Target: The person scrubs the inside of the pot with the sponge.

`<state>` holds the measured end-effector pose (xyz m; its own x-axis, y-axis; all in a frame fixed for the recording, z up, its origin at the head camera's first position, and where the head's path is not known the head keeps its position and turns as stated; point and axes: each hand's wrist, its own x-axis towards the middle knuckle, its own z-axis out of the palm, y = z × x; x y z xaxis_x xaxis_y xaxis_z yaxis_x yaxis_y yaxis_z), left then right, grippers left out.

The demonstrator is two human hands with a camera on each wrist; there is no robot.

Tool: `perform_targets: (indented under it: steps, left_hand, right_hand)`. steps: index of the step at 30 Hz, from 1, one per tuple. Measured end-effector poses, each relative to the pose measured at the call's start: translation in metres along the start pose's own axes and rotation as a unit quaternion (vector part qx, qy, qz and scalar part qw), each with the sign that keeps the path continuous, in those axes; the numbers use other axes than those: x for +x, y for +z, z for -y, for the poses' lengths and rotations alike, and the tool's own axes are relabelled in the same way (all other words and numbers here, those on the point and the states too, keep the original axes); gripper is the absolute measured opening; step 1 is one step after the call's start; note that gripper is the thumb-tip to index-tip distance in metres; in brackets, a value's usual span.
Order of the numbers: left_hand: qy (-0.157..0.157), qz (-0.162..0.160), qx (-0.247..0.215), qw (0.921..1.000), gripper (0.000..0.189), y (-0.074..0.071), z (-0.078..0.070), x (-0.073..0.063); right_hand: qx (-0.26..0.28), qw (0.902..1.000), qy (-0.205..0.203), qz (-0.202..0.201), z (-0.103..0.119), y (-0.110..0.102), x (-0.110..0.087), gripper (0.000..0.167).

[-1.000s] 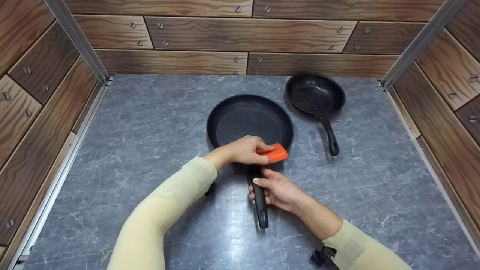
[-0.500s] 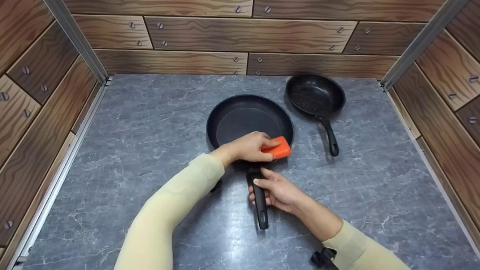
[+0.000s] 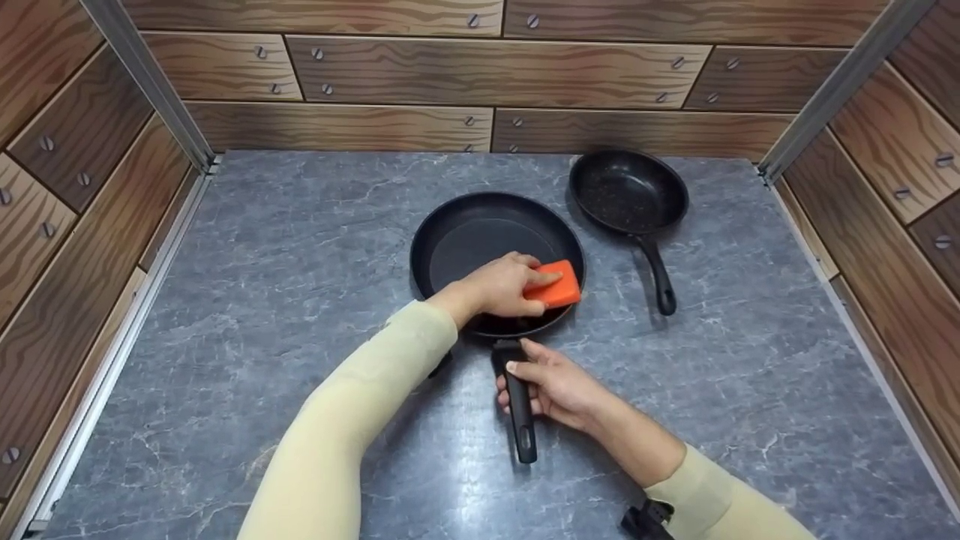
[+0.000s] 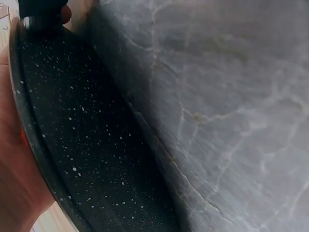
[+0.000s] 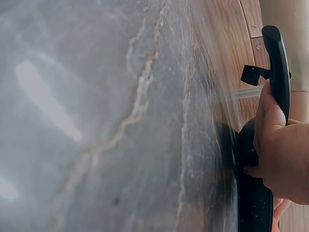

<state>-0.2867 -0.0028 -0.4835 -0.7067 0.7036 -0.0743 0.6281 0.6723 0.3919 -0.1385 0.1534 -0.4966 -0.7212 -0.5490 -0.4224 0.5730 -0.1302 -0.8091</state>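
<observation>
A large black frying pan [image 3: 472, 240] sits mid-table, its handle [image 3: 523, 420] toward me. My left hand [image 3: 504, 286] reaches over the near rim and holds an orange sponge [image 3: 561, 289] against the pan's inside, low on the right. My right hand [image 3: 562, 386] grips the handle close to the pan, thumb on top and fingers underneath. Speckles cover the pan's outer wall [image 4: 96, 145] in the left wrist view, where the left hand [image 4: 19, 164] shows behind the rim. In the right wrist view the right hand [image 5: 280, 150] wraps the handle [image 5: 279, 67].
A smaller black frying pan [image 3: 628, 191] stands at the back right, its handle [image 3: 658, 277] pointing toward me. The grey marbled table [image 3: 300, 225] is bordered by wood-patterned walls [image 3: 495, 71] at the back and both sides, with metal posts at the corners.
My left hand has slid the sponge away from me and slightly right, from the near rim up inside the pan. The right hand and both pans stay about where they were.
</observation>
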Motion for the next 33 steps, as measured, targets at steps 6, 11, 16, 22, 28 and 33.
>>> perform_targets:
  steps: [6, 11, 16, 22, 28, 33]
  left_hand:
    - [0.003, -0.004, 0.029, 0.9996, 0.066, -0.002, 0.002, 0.006]
    - [0.000, 0.001, 0.060, 0.9982, 0.067, -0.004, 0.003, 0.010]
    - [-0.008, 0.017, 0.094, 0.9954, 0.069, -0.005, 0.005, 0.016]
    - [-0.006, 0.016, 0.143, 0.9896, 0.068, -0.006, 0.008, 0.021]
    - [-0.019, 0.016, 0.158, 0.9871, 0.068, -0.008, 0.011, 0.025]
    - [-0.035, 0.014, 0.161, 0.9862, 0.068, -0.010, 0.014, 0.028]
  right_hand:
    - [-0.006, 1.0000, -0.001, -0.003, -0.001, 0.000, 0.000, 0.067]
    - [-0.014, 0.9999, -0.001, -0.009, -0.001, 0.001, 0.000, 0.076]
    - [-0.013, 0.9999, -0.001, -0.010, -0.001, 0.000, -0.001, 0.081]
    - [-0.016, 0.9998, -0.004, -0.011, 0.000, 0.000, -0.001, 0.081]
    - [-0.013, 0.9999, -0.003, -0.010, -0.001, 0.000, -0.002, 0.078]
    - [-0.012, 0.9999, -0.006, -0.010, -0.001, 0.002, -0.001, 0.076]
